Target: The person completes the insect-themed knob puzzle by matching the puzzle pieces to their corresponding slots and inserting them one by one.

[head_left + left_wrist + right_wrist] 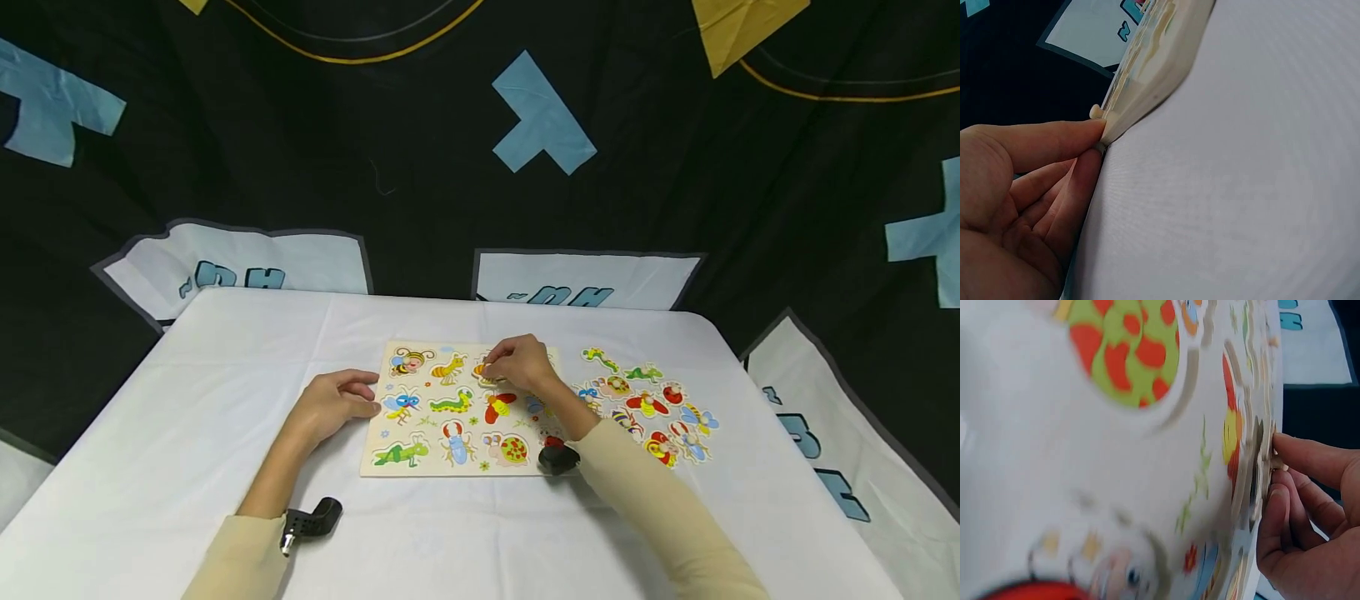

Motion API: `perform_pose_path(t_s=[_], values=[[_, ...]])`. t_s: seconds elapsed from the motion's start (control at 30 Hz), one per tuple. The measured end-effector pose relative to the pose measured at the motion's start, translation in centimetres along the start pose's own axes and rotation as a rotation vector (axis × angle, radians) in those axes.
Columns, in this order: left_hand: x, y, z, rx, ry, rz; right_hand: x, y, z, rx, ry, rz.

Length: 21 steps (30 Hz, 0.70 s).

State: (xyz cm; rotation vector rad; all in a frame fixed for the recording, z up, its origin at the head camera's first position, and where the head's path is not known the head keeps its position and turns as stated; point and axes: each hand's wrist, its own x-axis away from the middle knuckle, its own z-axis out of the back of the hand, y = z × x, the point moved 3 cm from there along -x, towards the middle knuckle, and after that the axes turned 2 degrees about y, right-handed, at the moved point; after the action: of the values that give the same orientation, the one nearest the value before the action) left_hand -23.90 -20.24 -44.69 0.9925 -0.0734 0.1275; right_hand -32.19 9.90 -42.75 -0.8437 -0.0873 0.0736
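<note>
A wooden peg puzzle board [431, 421] with painted insects lies flat on the white table. My left hand [330, 408] is at its left edge, and in the left wrist view the thumb and fingertips hold that edge. Over the top row, my right hand [522, 364] pinches a yellow-orange striped insect puzzle piece [487, 372], partly hidden by the fingers. In the right wrist view the fingertips are around a small knob [1279, 464] low over the board. Whether the piece is fully seated, I cannot tell.
Several loose insect pieces [647, 405] are spread to the right of the board, some overlapping. Wrist cameras [313, 518] are strapped to both arms. Behind the white table [187, 433] hangs a black cloth [420, 200] with blue and yellow shapes.
</note>
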Motion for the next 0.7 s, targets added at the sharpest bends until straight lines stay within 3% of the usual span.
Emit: perform_pose_path(t_s=[0.33,0.7], values=[[-0.1,0.1,0.3,-0.003,-0.005,-0.004,0.1,-2.0,-1.8,-0.033,-0.003,0.038],[-0.1,-0.2,0.0,0.006,-0.013,-0.004,-0.1,-3.0,-3.5,-0.096,-0.015,0.02]])
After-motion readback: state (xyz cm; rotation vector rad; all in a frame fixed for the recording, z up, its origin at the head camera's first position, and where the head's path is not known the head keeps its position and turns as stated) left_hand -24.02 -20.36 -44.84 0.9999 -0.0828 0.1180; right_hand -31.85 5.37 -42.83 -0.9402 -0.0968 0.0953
